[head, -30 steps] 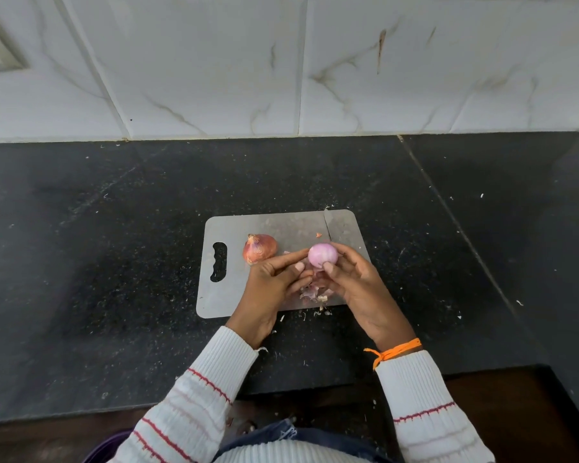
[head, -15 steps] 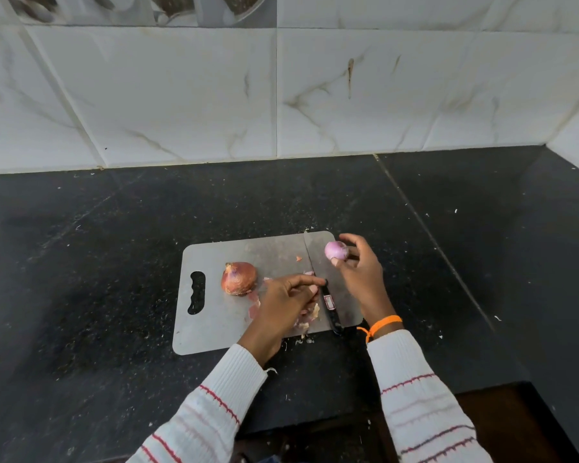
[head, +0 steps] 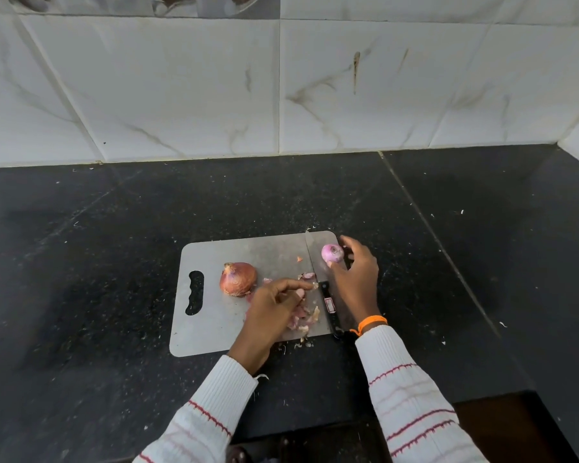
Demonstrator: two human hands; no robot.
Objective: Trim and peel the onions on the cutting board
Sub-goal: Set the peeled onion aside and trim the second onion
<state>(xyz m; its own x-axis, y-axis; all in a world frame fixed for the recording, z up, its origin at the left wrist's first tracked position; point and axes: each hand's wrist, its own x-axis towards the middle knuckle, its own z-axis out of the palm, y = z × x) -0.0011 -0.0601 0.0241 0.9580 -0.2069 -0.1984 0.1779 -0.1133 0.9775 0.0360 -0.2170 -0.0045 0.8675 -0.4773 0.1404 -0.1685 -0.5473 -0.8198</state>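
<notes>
The right hand [head: 355, 275] pinches the peeled onion [head: 332, 252] between thumb and fingertips at the board's [head: 214, 329] upper right corner, just right of centre in the frame. The left hand [head: 274, 307] rests with curled fingers over the peels [head: 303, 317] near the board's lower edge (whether it actually grips any of them cannot be told). An unpeeled onion [head: 238, 279] sits on the board left of that hand. A knife [head: 321, 289] lies between the two hands, blade pointing up the frame. The dark counter [head: 97, 262] carries the board.
</notes>
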